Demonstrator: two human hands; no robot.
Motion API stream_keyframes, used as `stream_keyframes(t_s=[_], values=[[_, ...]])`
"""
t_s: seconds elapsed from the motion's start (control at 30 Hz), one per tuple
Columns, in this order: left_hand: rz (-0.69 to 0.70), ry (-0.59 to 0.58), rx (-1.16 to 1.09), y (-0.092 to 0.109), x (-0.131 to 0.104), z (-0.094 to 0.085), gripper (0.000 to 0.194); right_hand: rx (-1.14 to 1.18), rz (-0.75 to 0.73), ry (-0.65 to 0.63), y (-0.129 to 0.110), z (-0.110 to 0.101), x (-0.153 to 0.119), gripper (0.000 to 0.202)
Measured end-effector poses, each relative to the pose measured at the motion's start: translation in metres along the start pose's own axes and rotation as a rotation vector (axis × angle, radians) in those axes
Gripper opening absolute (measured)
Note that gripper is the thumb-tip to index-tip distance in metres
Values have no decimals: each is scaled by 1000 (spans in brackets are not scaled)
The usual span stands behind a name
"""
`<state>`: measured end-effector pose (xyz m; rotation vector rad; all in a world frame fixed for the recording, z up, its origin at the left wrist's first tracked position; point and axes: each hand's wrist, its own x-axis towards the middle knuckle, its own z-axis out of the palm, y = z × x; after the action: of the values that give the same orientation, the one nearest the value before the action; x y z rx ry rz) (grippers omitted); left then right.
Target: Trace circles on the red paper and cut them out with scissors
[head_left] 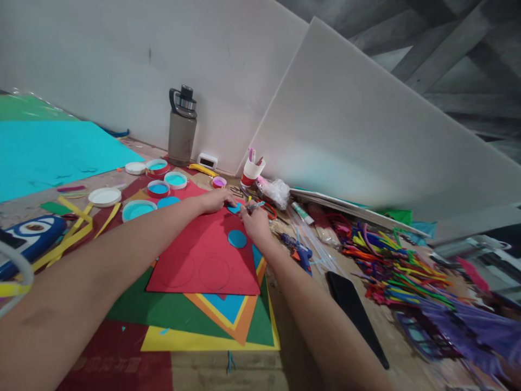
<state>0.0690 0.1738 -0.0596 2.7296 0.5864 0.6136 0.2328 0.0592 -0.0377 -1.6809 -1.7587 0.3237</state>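
Pale wall panels (122, 65) behind a crowded tabletop (203, 369), with dark beams (431, 49) above. At the tabletop's back edge, a grey bottle (182, 136), a small white device (207, 161) and a paper cup (253, 171) with pens in it. Nearer the front edge, over a green sheet (142, 304) and other coloured sheets, a red sheet (183, 244) with two drawn circles along its near edge and a blue disc (237, 239) by its right edge. Toward its far right corner, another blue disc (234, 208) between the hands. Left hand (215, 200) down at the red sheet's far edge, fingertips against that second disc; pinching or merely pressing, impossible to tell. Right hand (255, 221) just beside, closed around a pen (255, 206). Beyond the red sheet's left edge, round tubs (158, 195); toward the tabletop's right edge, a glue gun (303, 254), a black phone (356, 315) and heaped pipe cleaners (402, 266).
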Motion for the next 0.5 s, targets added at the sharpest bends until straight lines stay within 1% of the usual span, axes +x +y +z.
stream_keyframes(t_s=[0.2,0.37,0.5], values=[[-106,-5,18,8,-1,-3,51,84,71,36,13,-4,3,19],[-105,-9,53,16,-1,-4,46,126,85,54,20,-3,6,21],[-112,-33,80,22,0,-6,42,123,92,76,23,-2,8,19]])
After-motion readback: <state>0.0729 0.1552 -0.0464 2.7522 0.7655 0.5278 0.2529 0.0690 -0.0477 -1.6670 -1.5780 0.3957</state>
